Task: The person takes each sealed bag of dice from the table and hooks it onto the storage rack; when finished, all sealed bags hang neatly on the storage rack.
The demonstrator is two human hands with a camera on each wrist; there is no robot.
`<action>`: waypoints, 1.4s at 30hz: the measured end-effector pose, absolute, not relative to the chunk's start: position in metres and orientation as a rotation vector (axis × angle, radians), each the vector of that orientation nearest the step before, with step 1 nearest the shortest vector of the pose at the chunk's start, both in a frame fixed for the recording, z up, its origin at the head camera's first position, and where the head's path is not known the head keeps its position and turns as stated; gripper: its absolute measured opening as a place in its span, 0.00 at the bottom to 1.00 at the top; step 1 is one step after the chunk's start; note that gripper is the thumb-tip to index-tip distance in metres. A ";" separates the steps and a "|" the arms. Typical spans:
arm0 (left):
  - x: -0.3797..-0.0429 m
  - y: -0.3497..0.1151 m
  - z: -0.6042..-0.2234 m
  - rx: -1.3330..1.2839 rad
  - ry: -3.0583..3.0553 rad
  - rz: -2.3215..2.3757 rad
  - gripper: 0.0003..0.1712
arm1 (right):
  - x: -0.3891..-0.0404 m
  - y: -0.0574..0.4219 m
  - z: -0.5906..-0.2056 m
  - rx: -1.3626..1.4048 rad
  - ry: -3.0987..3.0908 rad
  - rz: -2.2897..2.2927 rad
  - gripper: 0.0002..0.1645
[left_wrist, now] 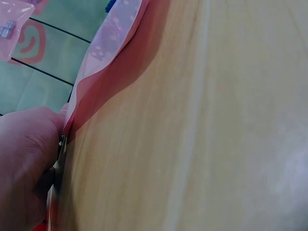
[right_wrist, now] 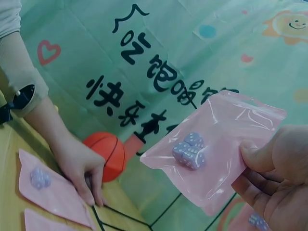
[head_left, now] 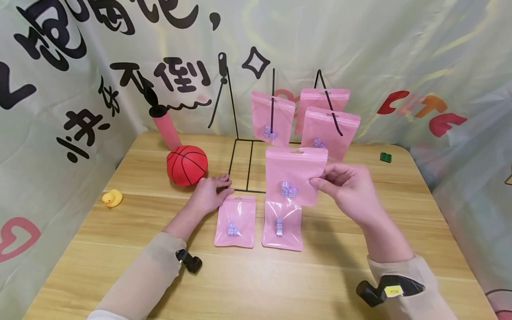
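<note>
The right hand (head_left: 348, 191) pinches a pink zip bag (head_left: 296, 171) of pale purple dice (head_left: 289, 190) by its right edge, thumb in front. The bag is held up off the bench (head_left: 248, 284), before the wire rack (head_left: 232, 160) that stands toward the far edge. The left hand (head_left: 208, 193), well apart to the left of that bag, pinches the near left corner of the rack's base. Just beside it lies the left flat bag (head_left: 236, 220); whether they touch, I cannot tell. The right flat bag (head_left: 286, 231) lies between the two hands, nearer the near edge, its top covered by the held bag.

The held bag also hides part of the rack's base. Of the bags on the hooks, the rear right hanging bag (head_left: 314, 100) is mostly covered by the front right hanging bag (head_left: 328, 133), so its contents cannot be made out. The bench's near edge is cut off. In the left wrist view, the left fingertips are hard to make out.
</note>
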State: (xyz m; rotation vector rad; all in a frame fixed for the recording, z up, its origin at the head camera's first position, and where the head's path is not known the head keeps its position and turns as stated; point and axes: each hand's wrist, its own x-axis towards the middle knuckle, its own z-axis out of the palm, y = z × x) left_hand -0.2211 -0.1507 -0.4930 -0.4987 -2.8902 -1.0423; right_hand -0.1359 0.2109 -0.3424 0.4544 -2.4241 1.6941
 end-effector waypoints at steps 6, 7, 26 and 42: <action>-0.221 -0.151 -0.495 -0.482 -2.898 -1.059 0.22 | -0.145 0.196 -0.337 0.490 -2.376 1.735 0.04; -0.221 -0.151 -0.495 -0.481 -2.900 -1.062 0.22 | -0.146 0.194 -0.337 0.493 -2.361 1.751 0.04; -0.222 -0.151 -0.493 -0.467 -2.914 -1.073 0.22 | -0.176 0.168 -0.341 0.459 -2.335 1.841 0.02; -0.222 -0.150 -0.493 -0.480 -2.899 -1.067 0.21 | -0.187 0.163 -0.342 0.428 -2.318 1.881 0.04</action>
